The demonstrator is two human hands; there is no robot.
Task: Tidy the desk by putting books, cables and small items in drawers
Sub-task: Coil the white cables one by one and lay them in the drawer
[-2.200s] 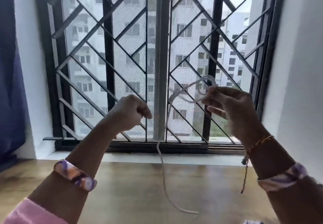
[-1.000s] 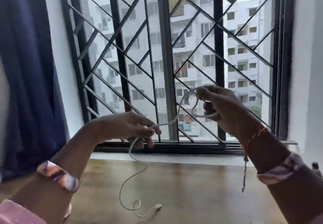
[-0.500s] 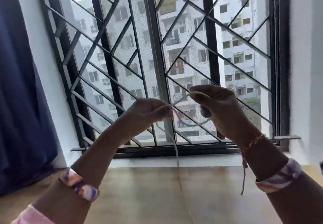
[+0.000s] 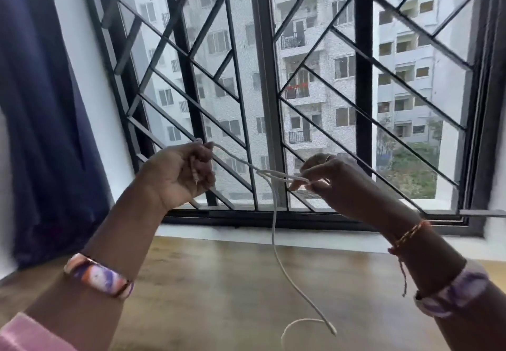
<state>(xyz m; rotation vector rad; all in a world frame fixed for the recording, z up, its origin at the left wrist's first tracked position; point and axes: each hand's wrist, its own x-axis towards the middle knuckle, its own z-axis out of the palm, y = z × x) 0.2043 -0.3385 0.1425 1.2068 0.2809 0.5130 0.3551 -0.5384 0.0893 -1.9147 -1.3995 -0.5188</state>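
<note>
Wooden table [image 4: 219, 296] fills the lower part of the view, its far edge meeting a pale sill under the barred window [image 4: 262, 77], with bare wood showing between the two forearms. A blue curtain [image 4: 41, 104] hangs at the left, close beside the left arm; a white wall closes in on the right.

Both hands are up in front of the window bars, well above the table. The left hand [image 4: 178, 175] has its fingers curled tight around one end of a thin white cable [image 4: 273, 227]. The right hand [image 4: 339, 183] pinches the cable between thumb and fingertips, its other fingers loosely bent. Between the hands the cable runs taut and slightly downhill, and near the right hand it seems doubled into a narrow loop.

From that loop a single strand drops straight down, then curves right across the wood and ends in a small hook-shaped curl near the bottom edge. Its tip looks like a plug, but it is too small to make out. How much cable sits inside the left fist is hidden, and both arms are cut off at the frame's lower corners.
</note>
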